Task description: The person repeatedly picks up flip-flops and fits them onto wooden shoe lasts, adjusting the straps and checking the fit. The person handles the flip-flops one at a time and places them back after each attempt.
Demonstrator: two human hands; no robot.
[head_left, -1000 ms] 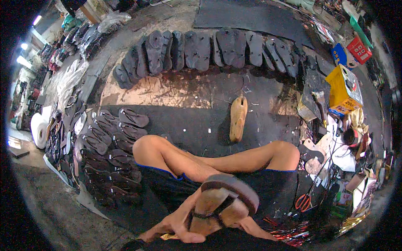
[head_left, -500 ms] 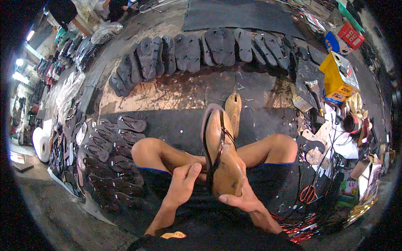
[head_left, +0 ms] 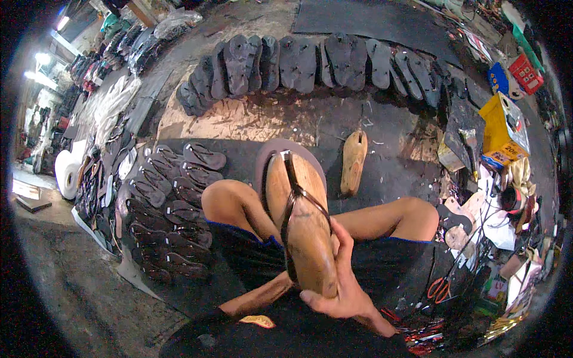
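A wooden shoe last (head_left: 313, 244) stands in front of me, toe end away, its heel end gripped by my right hand (head_left: 343, 292). Thumb and fingers close round its right side. A thong sandal fits on the last: its dark brown strap (head_left: 293, 194) forks across the wood, and its brownish sole (head_left: 273, 148) shows past the toe. From the lower left my left forearm (head_left: 256, 296) reaches behind the last, which hides the left hand's fingers. Beyond, a second wooden last (head_left: 355, 161) lies on the dark floor mat.
Dark soles (head_left: 298, 62) form an arc at the far side. Rows of finished thong sandals (head_left: 170, 215) lie left of my knees. On the right are a yellow box (head_left: 501, 134), a brush (head_left: 470, 143), orange-handled scissors (head_left: 439, 290) and shiny strips (head_left: 427, 334). A white roll (head_left: 67, 173) stands far left.
The last and sandal have turned, so the strap now faces me more. My left hand has gone from beside the last to behind it. The whole view has shifted.
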